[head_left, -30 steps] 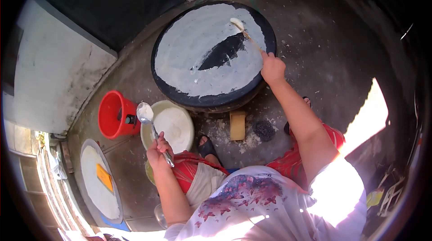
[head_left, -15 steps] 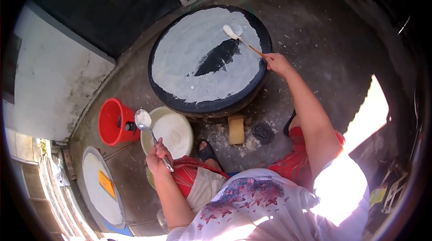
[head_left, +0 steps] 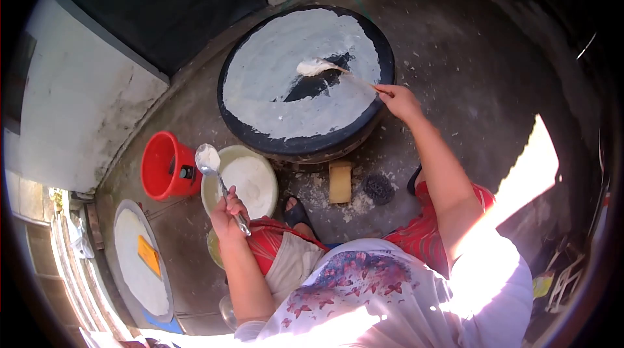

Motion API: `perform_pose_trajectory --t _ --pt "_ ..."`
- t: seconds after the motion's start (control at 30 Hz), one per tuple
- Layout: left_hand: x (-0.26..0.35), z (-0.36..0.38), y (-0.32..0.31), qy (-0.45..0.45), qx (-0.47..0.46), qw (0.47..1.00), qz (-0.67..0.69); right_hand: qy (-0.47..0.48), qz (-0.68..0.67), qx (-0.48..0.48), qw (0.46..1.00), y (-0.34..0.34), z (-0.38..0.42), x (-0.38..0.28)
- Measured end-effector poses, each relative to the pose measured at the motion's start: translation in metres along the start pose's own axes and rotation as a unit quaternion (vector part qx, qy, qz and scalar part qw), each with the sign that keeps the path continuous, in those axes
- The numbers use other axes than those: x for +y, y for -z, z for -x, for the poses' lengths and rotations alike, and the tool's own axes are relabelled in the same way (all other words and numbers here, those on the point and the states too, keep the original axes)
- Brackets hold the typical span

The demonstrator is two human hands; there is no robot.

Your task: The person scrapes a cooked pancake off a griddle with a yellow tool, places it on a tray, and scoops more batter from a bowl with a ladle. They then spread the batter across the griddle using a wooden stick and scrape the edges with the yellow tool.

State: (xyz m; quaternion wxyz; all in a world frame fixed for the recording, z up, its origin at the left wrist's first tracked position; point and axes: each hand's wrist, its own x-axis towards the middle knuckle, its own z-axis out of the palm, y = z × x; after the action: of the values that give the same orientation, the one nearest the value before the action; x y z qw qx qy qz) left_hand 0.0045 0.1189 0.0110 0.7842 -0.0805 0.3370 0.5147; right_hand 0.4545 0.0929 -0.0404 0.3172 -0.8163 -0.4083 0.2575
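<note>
My right hand (head_left: 400, 102) is closed on the thin wooden handle of a batter spreader (head_left: 314, 66), at the right edge of a big round black griddle (head_left: 246, 128). The spreader's head is caked in white batter and lies over the dark bare patch near the griddle's middle. Around that patch, a thin layer of pale batter (head_left: 260, 75) covers most of the top. My left hand (head_left: 229, 215) grips a metal ladle (head_left: 208, 158) by its handle. The ladle's bowl is smeared with white and is held above the left rim of a pale basin (head_left: 270, 208) containing white batter.
A red bucket (head_left: 155, 176) stands left of the basin. Lower left lies a round board (head_left: 140, 244) with a white sheet and an orange scraper (head_left: 149, 255). Below the griddle are a yellowish block (head_left: 340, 183) and a dark scrubber (head_left: 377, 189). Walls bound the left side.
My right hand has moved the spreader leftward and slightly down, from the upper right of the bare patch across it. The bare patch looks smaller. My left hand and the ladle stay nearly in place.
</note>
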Motion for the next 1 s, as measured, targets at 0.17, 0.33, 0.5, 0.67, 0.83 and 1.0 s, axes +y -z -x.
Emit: perform_pose_trajectory --t 0.17,0.33,0.5,0.67,0.83,1.0 --pt "0.002 -0.001 0.002 -0.001 0.007 1.000 -0.008 0.014 -0.011 0.034 0.999 -0.056 0.002 -0.005" --pt "0.007 -0.002 0.003 0.018 0.005 1.000 0.016 0.001 0.023 0.000 1.000 -0.035 0.021 -0.029" --pt "0.007 -0.002 0.010 0.005 -0.024 1.000 -0.007 0.033 -0.056 -0.003 0.998 -0.073 0.013 -0.004" --pt "0.007 -0.001 0.005 0.018 -0.019 1.000 0.008 0.091 0.039 -0.052 0.994 -0.055 0.046 -0.059" --pt "0.010 -0.002 0.013 0.024 -0.030 0.999 0.013 0.163 0.227 0.078 0.957 -0.004 0.073 -0.074" --pt "0.010 -0.006 0.016 0.021 -0.046 0.999 0.003 0.332 0.282 0.184 0.881 -0.081 0.114 -0.063"
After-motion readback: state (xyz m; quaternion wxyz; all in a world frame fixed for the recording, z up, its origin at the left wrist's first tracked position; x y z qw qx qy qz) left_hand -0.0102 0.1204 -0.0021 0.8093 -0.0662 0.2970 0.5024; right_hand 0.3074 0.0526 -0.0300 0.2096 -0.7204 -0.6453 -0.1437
